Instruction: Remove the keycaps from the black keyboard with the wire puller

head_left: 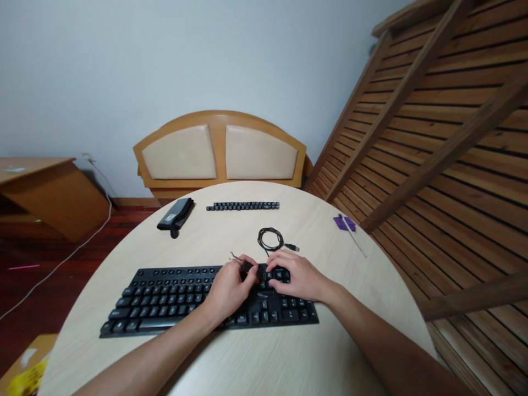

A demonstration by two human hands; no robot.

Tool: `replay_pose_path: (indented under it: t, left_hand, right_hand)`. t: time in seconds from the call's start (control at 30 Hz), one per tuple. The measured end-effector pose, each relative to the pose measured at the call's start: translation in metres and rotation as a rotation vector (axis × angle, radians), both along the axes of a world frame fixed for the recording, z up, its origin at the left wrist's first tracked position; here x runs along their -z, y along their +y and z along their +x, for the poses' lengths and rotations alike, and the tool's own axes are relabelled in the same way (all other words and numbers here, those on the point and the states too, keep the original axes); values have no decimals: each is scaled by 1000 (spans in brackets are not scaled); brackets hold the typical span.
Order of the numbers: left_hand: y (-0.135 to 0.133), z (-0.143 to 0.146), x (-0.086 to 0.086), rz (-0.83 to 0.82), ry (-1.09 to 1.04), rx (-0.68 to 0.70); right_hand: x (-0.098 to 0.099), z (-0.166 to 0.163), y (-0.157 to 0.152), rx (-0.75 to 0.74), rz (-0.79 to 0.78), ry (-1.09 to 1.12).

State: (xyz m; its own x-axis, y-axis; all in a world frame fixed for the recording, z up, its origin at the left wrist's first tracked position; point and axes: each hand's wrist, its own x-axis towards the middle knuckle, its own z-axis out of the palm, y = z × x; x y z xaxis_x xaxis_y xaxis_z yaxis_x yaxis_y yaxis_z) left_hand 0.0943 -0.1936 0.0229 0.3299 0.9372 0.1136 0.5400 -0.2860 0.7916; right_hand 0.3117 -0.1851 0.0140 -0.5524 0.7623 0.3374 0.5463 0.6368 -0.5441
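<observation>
A black keyboard (165,301) lies across the near part of the round table. Over its right half, my left hand (231,283) is closed on a small dark-handled tool with thin metal wire ends, which looks like a keycap puller (236,257). The fingers cover part of it. Just beside it, my right hand (299,272) bends over the keys at the upper right, with thumb and forefinger around a black keycap (269,275). Whether that keycap is loose I cannot tell. Along the keyboard's upper rows, several key positions show bare sockets.
Removed keycaps (243,206) stand in two rows at the table's (223,236) far side. A dark folded pouch (176,214) lies left of them. The coiled USB cable (270,237) sits behind my hands. Farther right are a purple item (344,223) and a thin stick (357,242).
</observation>
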Motion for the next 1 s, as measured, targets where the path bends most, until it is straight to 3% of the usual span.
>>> replay_pose_path:
  t: [0.43,0.63,1.0]
  left_hand:
    - [0,1,10,258,252,-16]
    - [0,0,8,189,144,70]
    - [0,-2,6,17,-3,14]
  right_hand:
    - [-2,-6,-4,47,-46,22]
    - [0,-6,-2,42,-63,42]
    - [0,-2,5,-19,-154,190]
